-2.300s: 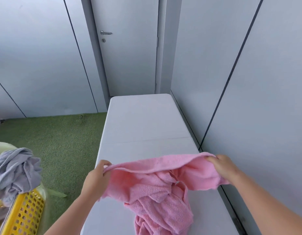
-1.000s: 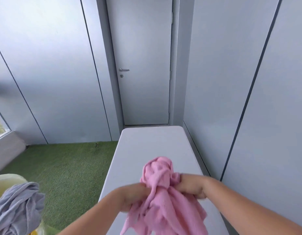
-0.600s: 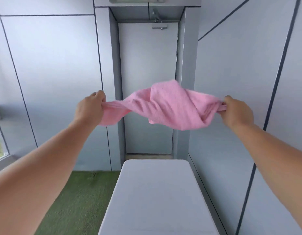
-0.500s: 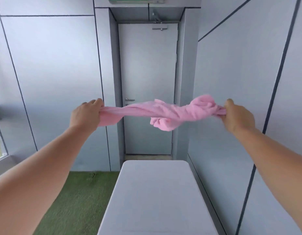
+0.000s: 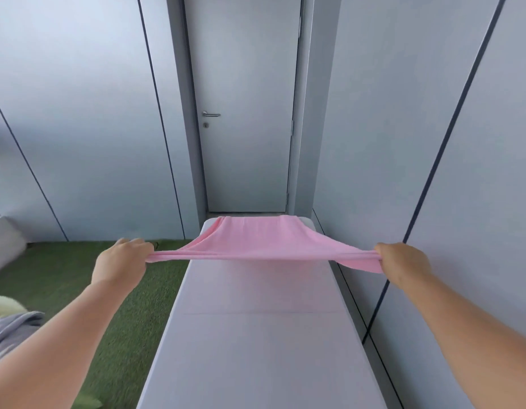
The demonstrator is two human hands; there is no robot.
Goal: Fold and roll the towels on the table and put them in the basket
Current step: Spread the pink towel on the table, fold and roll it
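A pink towel [image 5: 256,242] is stretched out flat in the air over the far half of the long white table [image 5: 261,343]. My left hand [image 5: 121,262] grips its near left corner, out beyond the table's left edge. My right hand [image 5: 402,261] grips the near right corner, past the table's right edge. The towel's far edge hangs near the table's far end. The basket is out of sight.
A grey towel [image 5: 12,329] lies bunched at the left edge over something pale yellow-green. Green carpet [image 5: 87,278] covers the floor to the left. Grey wall panels run close along the table's right side, and a closed door [image 5: 247,113] stands beyond its far end.
The towel was bunched on the table, then lifted and pulled taut at head height. It has since spread open and come down towards the table, with both hands lower.
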